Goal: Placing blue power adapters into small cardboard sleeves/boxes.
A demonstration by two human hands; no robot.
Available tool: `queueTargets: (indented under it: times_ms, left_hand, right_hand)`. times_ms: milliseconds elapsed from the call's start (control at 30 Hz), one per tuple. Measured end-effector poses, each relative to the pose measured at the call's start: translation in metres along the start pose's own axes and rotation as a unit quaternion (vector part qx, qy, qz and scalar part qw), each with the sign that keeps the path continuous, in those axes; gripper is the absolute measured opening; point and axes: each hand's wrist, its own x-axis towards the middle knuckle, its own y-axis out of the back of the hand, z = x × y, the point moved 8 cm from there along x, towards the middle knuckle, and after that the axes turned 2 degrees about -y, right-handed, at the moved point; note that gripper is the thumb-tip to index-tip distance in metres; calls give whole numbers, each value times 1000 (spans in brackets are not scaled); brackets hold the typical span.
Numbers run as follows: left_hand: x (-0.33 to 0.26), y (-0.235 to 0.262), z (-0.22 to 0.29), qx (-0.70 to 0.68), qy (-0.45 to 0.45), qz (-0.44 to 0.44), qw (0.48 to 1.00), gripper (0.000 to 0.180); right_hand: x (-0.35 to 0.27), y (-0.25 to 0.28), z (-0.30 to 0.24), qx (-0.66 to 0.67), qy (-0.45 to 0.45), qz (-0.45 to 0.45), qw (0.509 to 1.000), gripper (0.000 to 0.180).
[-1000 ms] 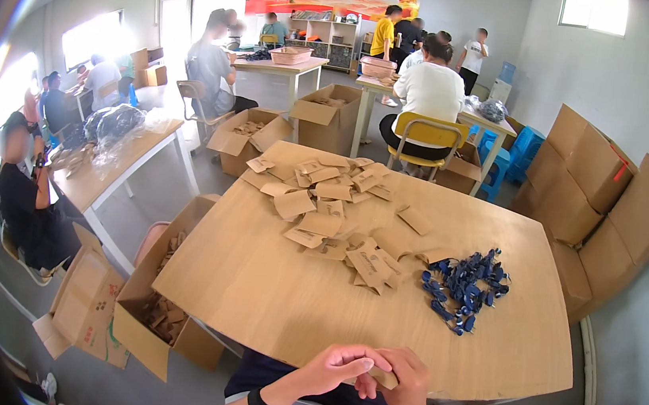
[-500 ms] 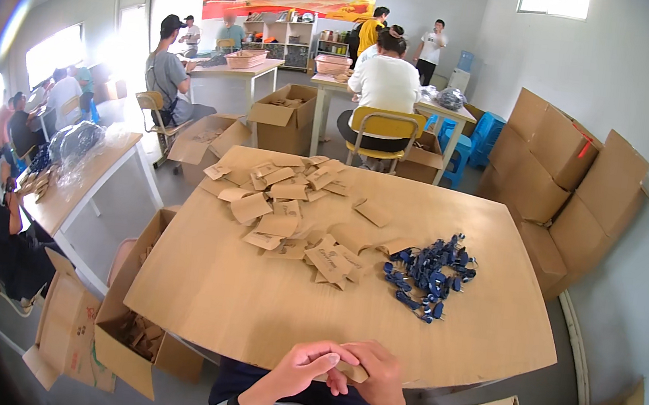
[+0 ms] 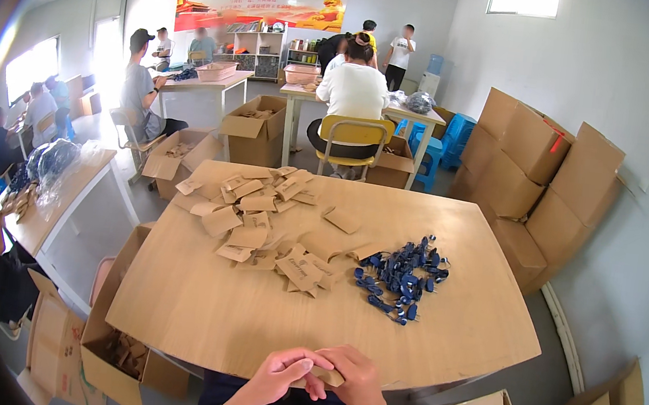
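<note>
Fingers of both hands meet at the near edge of the table, pinching one small flat piece of tan cardboard between them. The left hand curls over it from the left with the thumb on top, and the right hand closes on it from the other side, so only a sliver of the piece shows between the fingertips. Both hands are closed on it; none of the fingers are spread.

To work this piece well, I judge that it should stay low and close to the body over the table edge, with the thumbs pressing along its folds while the other fingers brace underneath. A firm, even pinch matters, since thin card like this creases off-line easily.

Beyond the hands, the round-cornered light wooden table lies bare for a stretch. Further out, a loose heap of flat tan cardboard blanks spreads across the middle and left. To its right, apart from it, sits a cluster of small dark blue plastic parts.

An open brown cardboard carton stands on the floor beside the table's left corner. Past the far edge, a seated person in a white top occupies a yellow chair.
</note>
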Motion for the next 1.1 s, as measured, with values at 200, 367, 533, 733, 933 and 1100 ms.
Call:
queueTargets:
  times_ms: [200, 367, 533, 733, 933, 1100]
  left_hand:
    - [0, 0, 0, -10, -10, -18, 1000, 30]
    - [1, 0, -1, 16, -9, 5, 1000, 27]
    - [1, 1, -1, 17, -12, 10, 1000, 26]
    - [1, 0, -2, 20, -13, 9, 1000, 25]
    - [2, 0, -1, 32, -23, 19, 999, 24]
    - [1, 1, -2, 24, -18, 3, 1000, 24]
  right_hand:
    - [3, 1, -3, 7, -11, -8, 1000, 35]
    - [0, -1, 0, 1, -5, -8, 1000, 41]
    - [-1, -1, -1, 0, 3, -4, 1000, 48]
    - [-1, 0, -1, -3, 1, -6, 1000, 47]
    - [0, 1, -2, 2, 7, 1, 1000, 44]
    - [2, 1, -4, 4, 3, -3, 1000, 43]
